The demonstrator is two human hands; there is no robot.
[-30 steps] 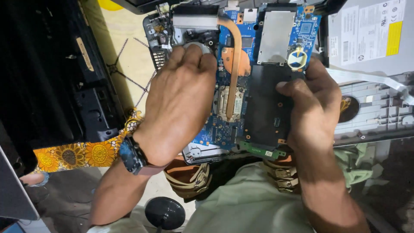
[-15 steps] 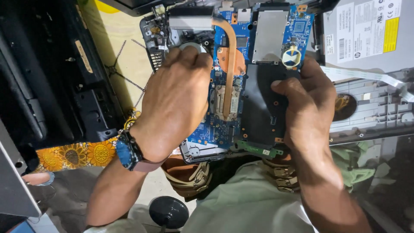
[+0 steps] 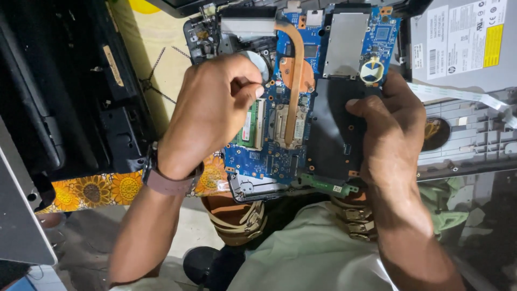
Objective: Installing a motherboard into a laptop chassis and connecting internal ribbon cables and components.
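A blue laptop motherboard [image 3: 269, 156] with a copper heat pipe [image 3: 295, 81] and a round fan [image 3: 259, 60] lies above my lap. My left hand [image 3: 210, 113], a watch on its wrist, rests on the board's left side. Its thumb and forefinger are pinched together at the fan's edge; I cannot see whether anything is between them. A green memory module [image 3: 249, 124] shows just right of that hand. My right hand [image 3: 396, 129] grips the board's dark right part, thumb on top, below a round coin cell [image 3: 371, 71].
A grey optical drive [image 3: 463, 43] and a white ribbon cable [image 3: 463, 96] lie at the upper right over a grey chassis frame [image 3: 474, 140]. A black laptop casing [image 3: 70, 97] fills the left side. A sunflower-patterned cloth [image 3: 102, 188] hangs below it.
My left hand has drawn back to the left and curled its fingers into a pinch by the fan, uncovering the green memory module. My right hand keeps its grip.
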